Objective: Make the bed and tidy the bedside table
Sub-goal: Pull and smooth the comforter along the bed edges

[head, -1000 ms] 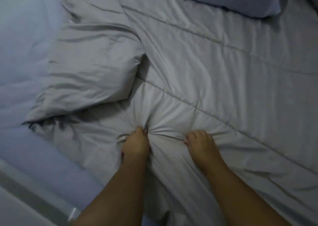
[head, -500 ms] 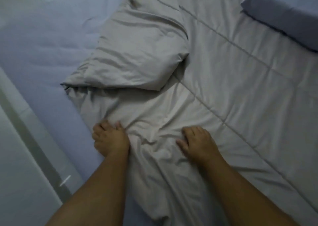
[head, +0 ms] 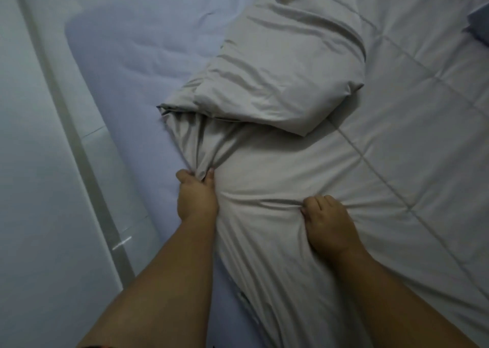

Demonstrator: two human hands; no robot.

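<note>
The bed takes up nearly the whole view, its pale blue fitted sheet (head: 127, 56) bare along the left side next to a white panel (head: 39, 162). The bedside table is not in view. A grey quilted comforter (head: 397, 162) covers the right and middle of the bed. Its left edge is bunched and falls short of the mattress side, so this part of the bed is not yet made. Toward the head of the bed, a corner flap (head: 277, 82) of the comforter lies doubled back on top of itself. Only a sliver of a blue pillow (head: 480, 27) shows at the top right.

The left hand (head: 197, 202) pinches a gathered bunch of the comforter's edge between thumb and fingers. The right hand (head: 329, 228) has its fingers curled into a ridge of the fabric nearby, and creases fan out from both grips.

The step in hand looks like drawing the comforter leftward to cover the bare sheet. To do it well, pull evenly with both hands, low and flat along the mattress, so the quilt lines stay straight. The doubled corner probably needs flipping open first, or it will drag along folded. After that the bunched edge can be smoothed outward.
</note>
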